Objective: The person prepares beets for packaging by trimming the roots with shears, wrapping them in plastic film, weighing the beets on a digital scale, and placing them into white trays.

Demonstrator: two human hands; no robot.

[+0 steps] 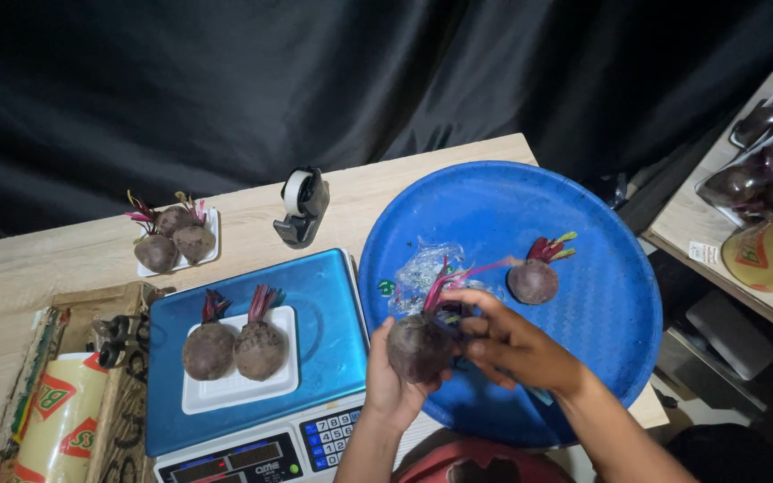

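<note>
Low in the middle of the frame, the left hand (386,389) cups a dark beetroot (418,347) from below, fingers curled round it, while the right hand (512,344) pinches at its reddish stems just over the near rim of the big blue tray (601,268). A second beetroot (532,280) and a scrap of clear film (418,273) lie in that tray. Left of it on the worktop (64,255), a blue scale (324,313) carries a white foam tray (239,385) with two beets.
</note>
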